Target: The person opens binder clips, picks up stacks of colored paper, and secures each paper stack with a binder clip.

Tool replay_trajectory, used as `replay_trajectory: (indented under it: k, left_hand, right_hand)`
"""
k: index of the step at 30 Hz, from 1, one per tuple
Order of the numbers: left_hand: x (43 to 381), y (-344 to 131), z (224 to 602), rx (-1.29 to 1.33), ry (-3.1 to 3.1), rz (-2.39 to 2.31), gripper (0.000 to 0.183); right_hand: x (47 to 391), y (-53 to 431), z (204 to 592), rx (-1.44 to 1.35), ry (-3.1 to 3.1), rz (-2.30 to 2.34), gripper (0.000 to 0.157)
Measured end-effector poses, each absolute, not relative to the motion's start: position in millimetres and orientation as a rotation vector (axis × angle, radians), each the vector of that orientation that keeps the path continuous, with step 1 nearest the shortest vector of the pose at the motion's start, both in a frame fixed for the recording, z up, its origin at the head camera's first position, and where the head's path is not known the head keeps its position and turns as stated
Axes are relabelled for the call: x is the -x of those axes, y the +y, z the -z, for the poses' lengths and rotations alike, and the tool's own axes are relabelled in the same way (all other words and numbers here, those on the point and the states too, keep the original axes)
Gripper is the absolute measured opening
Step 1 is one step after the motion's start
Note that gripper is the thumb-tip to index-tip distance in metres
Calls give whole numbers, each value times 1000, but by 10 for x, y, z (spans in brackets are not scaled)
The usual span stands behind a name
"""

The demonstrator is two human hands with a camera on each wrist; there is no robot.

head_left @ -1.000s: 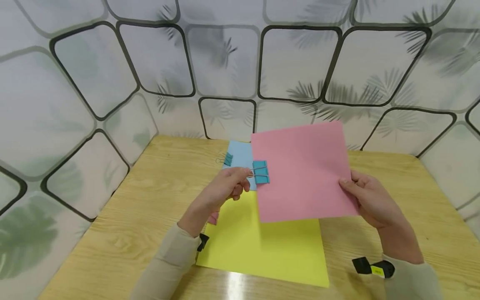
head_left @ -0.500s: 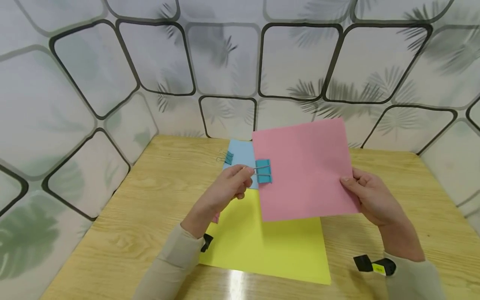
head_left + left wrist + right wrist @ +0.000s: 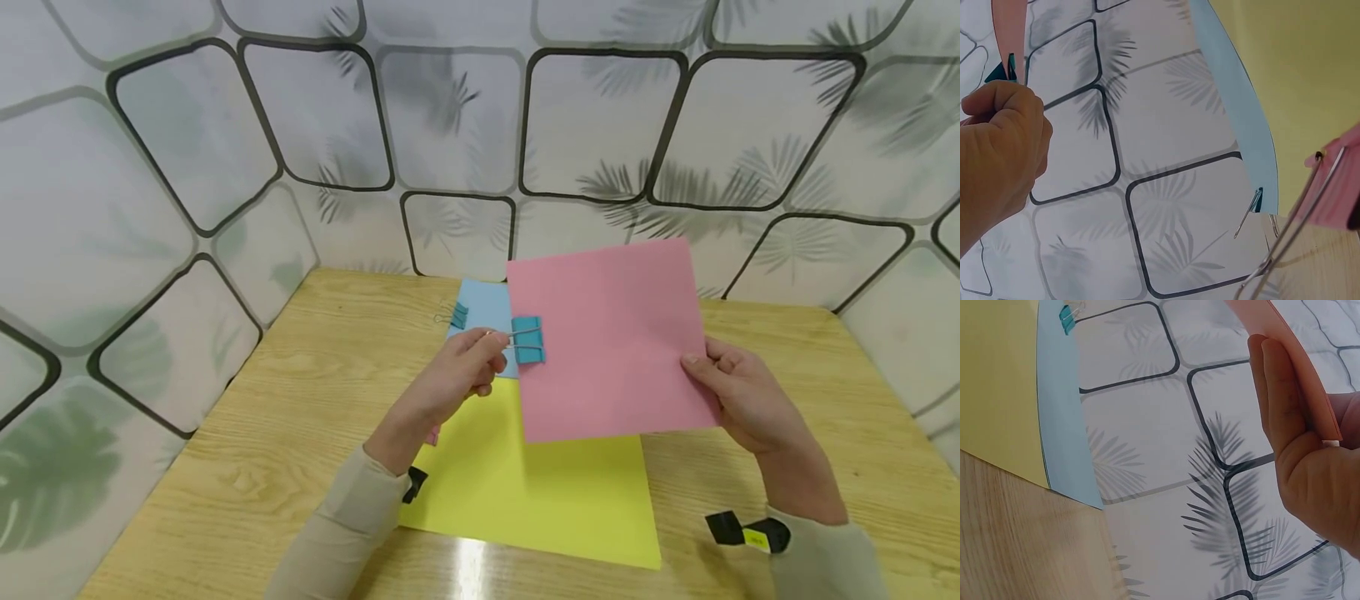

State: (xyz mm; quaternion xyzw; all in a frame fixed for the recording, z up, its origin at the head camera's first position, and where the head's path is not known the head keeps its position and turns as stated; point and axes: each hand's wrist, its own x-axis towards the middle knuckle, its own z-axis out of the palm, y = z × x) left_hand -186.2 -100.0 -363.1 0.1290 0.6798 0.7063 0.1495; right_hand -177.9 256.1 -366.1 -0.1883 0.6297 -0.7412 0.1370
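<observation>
A pink sheet of paper (image 3: pixel 607 358) is held up over the table, tilted toward the head camera. On its left edge sits a teal binder clip (image 3: pixel 528 340). My left hand (image 3: pixel 457 367) pinches the clip's wire handles between thumb and fingers. At the opposite edge my right hand (image 3: pixel 738 392) grips the paper, thumb on the front. The right wrist view shows the right fingers (image 3: pixel 1282 394) lying straight along the sheet's back. Seen edge-on in the left wrist view, the pink paper (image 3: pixel 1010 25) rises from the clip (image 3: pixel 1005 67).
Below lies a yellow sheet (image 3: pixel 570 508), with a blue sheet (image 3: pixel 483 302) behind it carrying another teal binder clip (image 3: pixel 459 315). A pink binder clip (image 3: pixel 1335 187) with long wire handles shows at the yellow sheet's left edge. A patterned wall (image 3: pixel 457 125) bounds the wooden table (image 3: pixel 247 467).
Over the first half second, my left hand, the clip and the pink paper moved slightly right. Since then they have stayed almost still, both hands keeping their hold.
</observation>
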Motion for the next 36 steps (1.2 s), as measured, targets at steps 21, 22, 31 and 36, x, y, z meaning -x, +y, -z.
replay_trajectory:
  k: [21, 22, 31, 36]
  left_hand:
    - [1876, -976, 3652, -355, 1896, -2033, 28]
    - [1878, -976, 3653, -359, 1900, -2035, 27]
    - [1874, -984, 3646, -372, 1935, -2029, 28]
    - [1870, -990, 3642, -389, 1950, -2011, 30]
  right_hand:
    - [1782, 2536, 3645, 509, 1850, 2175, 27]
    - [1782, 2535, 3645, 507, 1853, 2174, 27]
    - [1794, 2507, 3664, 479, 1858, 2166, 26]
    - [1797, 2500, 3675, 480, 1842, 2162, 25]
